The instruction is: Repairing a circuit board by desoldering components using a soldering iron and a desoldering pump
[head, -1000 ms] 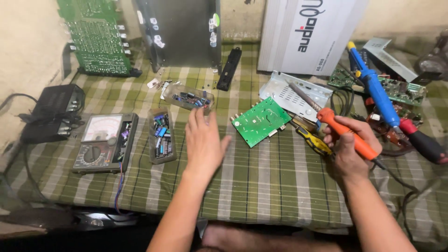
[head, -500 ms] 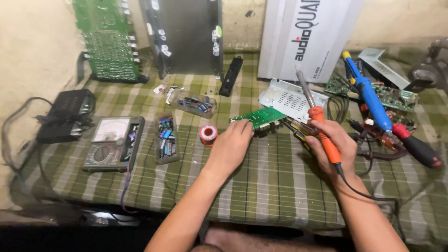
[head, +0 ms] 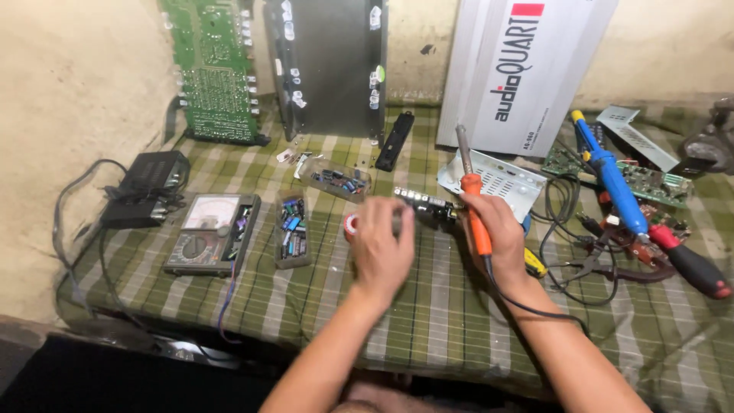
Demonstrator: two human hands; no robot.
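1. Head view, grips: right hand [head: 498, 233] is wrapped tight round the orange handle of a soldering iron [head: 472, 200], tip pointing up and away, cord trailing back past the wrist.
2. Left hand [head: 380, 246] is curled over the near end of a small circuit board [head: 424, 203]; it seems to pinch it, but the fingers hide the contact, can't tell for sure.
3. Board sits between the two hands, edge-up, just left of the iron's handle.
4. Red-and-white solder roll [head: 351, 225] touches the left hand's outer side.
5. Further left: narrow tray of small parts [head: 291, 229], then a meter [head: 206, 232] w/ dial.
6. Beyond the right hand: perforated metal bracket [head: 495, 180]; well to its right, a blue pump tool [head: 610, 177] and red-handled screwdriver [head: 688, 261].
7. All on a green checked cloth [head: 428, 306].
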